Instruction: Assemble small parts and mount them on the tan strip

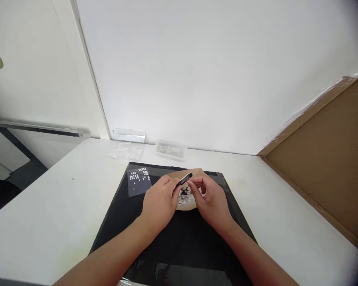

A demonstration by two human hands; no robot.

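My left hand [161, 198] grips a slim black object with a pale edge [185, 178], which points up to the right. Close to its far end, the thumb and fingers of my right hand [210, 198] are pinched together; whatever they hold is too small to make out. Beneath both hands lies a tan, paper-like sheet [198, 172] bearing a pile of small white pieces [185, 201] and some black bits. A dark card [139, 190] with several small white rectangles rests left of my left hand.
A black mat [197, 238] covers the middle of the white table [62, 202]. Behind it stand a translucent tray [171, 151] with small contents, clear plastic bags [125, 151] and a clear box [129, 135]. A brown cardboard panel [325, 151] rises at the right.
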